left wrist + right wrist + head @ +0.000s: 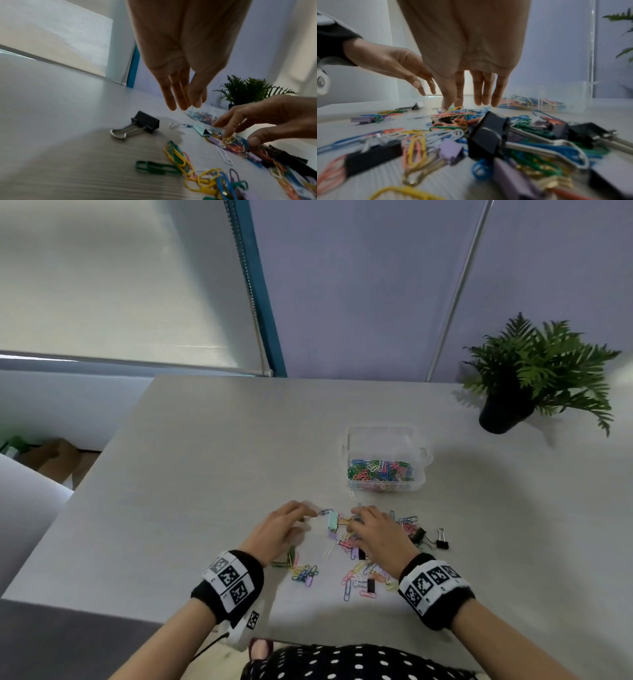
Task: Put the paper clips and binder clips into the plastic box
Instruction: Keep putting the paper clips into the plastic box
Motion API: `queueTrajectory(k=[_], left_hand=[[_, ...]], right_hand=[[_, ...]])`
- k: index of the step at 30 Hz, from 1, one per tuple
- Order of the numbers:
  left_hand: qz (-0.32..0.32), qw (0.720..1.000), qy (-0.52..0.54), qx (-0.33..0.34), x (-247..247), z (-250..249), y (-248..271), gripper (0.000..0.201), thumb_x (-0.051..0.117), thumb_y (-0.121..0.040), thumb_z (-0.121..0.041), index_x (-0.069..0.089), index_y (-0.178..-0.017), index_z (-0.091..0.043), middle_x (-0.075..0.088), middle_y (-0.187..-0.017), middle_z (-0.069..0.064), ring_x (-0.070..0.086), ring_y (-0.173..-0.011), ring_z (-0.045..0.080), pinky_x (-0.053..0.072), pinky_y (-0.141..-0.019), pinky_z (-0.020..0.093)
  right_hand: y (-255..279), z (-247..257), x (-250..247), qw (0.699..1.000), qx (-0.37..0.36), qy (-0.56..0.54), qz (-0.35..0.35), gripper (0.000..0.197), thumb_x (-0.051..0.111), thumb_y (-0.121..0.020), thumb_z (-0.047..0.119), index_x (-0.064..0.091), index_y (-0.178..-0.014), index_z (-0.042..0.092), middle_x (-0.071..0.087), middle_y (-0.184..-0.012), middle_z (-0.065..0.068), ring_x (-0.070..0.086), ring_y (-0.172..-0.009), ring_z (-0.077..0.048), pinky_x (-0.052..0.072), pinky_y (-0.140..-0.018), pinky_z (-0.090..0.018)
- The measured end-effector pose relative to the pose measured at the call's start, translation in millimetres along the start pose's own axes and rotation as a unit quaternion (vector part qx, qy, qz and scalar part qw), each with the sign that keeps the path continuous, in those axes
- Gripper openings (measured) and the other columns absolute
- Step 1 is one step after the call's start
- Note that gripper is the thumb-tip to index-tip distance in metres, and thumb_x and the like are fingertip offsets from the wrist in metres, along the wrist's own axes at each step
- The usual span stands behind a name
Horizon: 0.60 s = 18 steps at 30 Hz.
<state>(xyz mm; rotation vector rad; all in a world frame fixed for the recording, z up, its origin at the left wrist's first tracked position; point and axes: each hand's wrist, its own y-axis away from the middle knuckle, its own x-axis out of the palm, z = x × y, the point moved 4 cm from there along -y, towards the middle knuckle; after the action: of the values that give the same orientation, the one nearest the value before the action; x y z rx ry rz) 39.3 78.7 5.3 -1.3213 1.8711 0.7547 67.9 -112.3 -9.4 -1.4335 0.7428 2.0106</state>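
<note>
- Clear plastic box (386, 440), right of centre, holds mixed coloured paper clips (378, 469).
- More clips and black binder clips (433, 539) lie scattered at lower centre.
- Left hand (279, 530) hovers with fingers relaxed; right hand (378, 534) reaches fingers-down into the pile, grasp unclear.

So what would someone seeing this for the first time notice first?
Probably the bright scatter of paper clips and binder clips on the table's near side, with the left hand and right hand reaching into it. Behind sits the plastic box, already holding colourful clips.

Clips (356, 546) beneath the right hand (380, 537) hidden (its fingertips motion-blurred), potted plant (534, 374) cropped rightward
</note>
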Motion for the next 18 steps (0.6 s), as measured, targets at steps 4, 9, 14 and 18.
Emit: queueTrajectory(k=[4, 9, 14, 18], left_hand=[[0.021, 0.991, -0.057, -0.122, -2.0, 13.1, 28.1, 0.022, 0.053, -0.089, -0.014, 0.056, -0.110, -0.016, 0.055, -0.110, 0.002, 0.059, -0.098, 0.023, 0.049, -0.085, 0.031], [0.098, 0.981, -0.088, -0.145, 26.8, 5.0, 49.6, 0.044, 0.064, -0.078, -0.020, 0.047, -0.118, -0.024, 0.042, -0.114, -0.001, 0.045, -0.103, 0.019, 0.046, -0.086, 0.033], [0.051, 0.986, -0.029, -0.157, 30.5, 5.0, 36.0, 0.005, 0.051, -0.088, -0.016, 0.056, -0.090, -0.017, 0.049, -0.092, 0.002, 0.052, -0.090, 0.022, 0.040, -0.076, 0.027], [0.095, 0.982, -0.011, -0.161, 27.2, 7.3, 29.1, 0.017, 0.065, -0.081, -0.010, 0.065, -0.098, -0.009, 0.061, -0.100, 0.007, 0.055, -0.089, 0.019, 0.038, -0.075, 0.020]], right_hand=[[0.3, 37.8, -4.6, 0.991, -0.120, -0.037, -0.039, 0.022, 0.075, -0.070, 0.009, 0.064, -0.089, 0.013, 0.066, -0.095, -0.005, 0.062, -0.088, -0.021, 0.054, -0.071, -0.028], [-16.6, 75.4, 10.8, 0.990, -0.099, -0.070, 0.066, 0.030, 0.058, -0.086, 0.014, 0.052, -0.115, 0.008, 0.051, -0.117, -0.012, 0.045, -0.111, -0.029, 0.044, -0.078, -0.041], [-22.2, 81.7, 15.8, 0.994, -0.066, -0.057, 0.067, 0.031, 0.056, -0.086, 0.015, 0.048, -0.114, 0.006, 0.050, -0.118, -0.012, 0.043, -0.112, -0.027, 0.036, -0.075, -0.035], [-20.1, 65.9, 19.1, 0.993, -0.036, -0.085, 0.078, 0.019, 0.058, -0.085, 0.015, 0.052, -0.102, 0.009, 0.054, -0.107, -0.012, 0.049, -0.104, -0.027, 0.031, -0.070, -0.033]])
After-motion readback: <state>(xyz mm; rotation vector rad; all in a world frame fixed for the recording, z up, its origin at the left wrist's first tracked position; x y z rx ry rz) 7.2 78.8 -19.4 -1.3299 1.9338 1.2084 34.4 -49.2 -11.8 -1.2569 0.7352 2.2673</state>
